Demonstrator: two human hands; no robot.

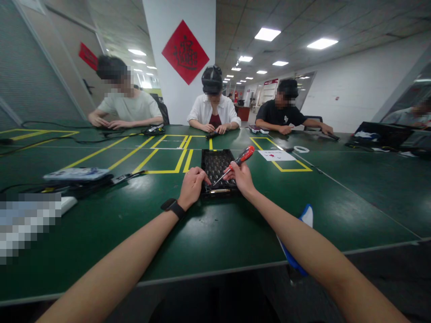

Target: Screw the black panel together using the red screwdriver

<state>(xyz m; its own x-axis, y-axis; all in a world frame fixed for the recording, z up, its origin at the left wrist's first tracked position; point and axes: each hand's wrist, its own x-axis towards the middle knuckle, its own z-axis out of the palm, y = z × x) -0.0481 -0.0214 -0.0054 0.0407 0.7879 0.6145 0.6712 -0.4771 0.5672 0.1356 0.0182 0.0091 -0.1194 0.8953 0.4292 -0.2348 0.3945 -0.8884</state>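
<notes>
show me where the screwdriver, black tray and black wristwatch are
Screwdriver (244, 155), head view, on its red-and-black handle.
Black tray (222, 195), head view, on its front wall.
Black wristwatch (177, 209), head view, on its strap.

screwdriver tip indistinct against the black tray

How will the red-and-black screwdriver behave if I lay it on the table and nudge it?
The screwdriver is probably stiff, judging by its straight, metallic-looking shaft. It likely feels handle-heavy, since the grip end is far thicker than the shaft. On the smooth, shiny green table, its rounded handle might let it roll.
</notes>
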